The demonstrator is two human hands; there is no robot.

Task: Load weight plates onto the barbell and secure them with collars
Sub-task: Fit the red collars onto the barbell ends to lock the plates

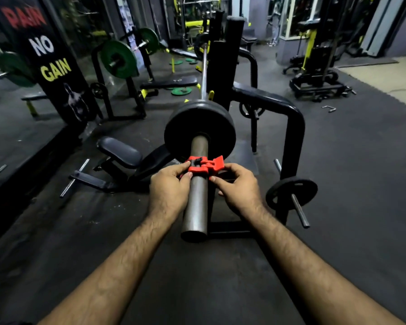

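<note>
Both hands, left (168, 191) and right (238, 187), pinch the red collar (203, 165) around the sleeve (196, 198), just short of the plate (199, 125); light, stiff plastic, best held by its sides, lever apparently raised

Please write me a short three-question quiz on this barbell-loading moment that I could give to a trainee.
1. True or false: the red collar sits on the barbell sleeve with a stretch of bare sleeve between it and the black weight plate.
2. Which hands hold the collar? A) the left hand only B) the right hand only C) both
3. Fill in: the collar's lever is ____ (raised or pressed flat).

Key
1. True: the collar is not yet pushed against the plate.
2. C: one hand grips each side.
3. Raised: it juts up at the right, so the collar appears unlocked.
</note>
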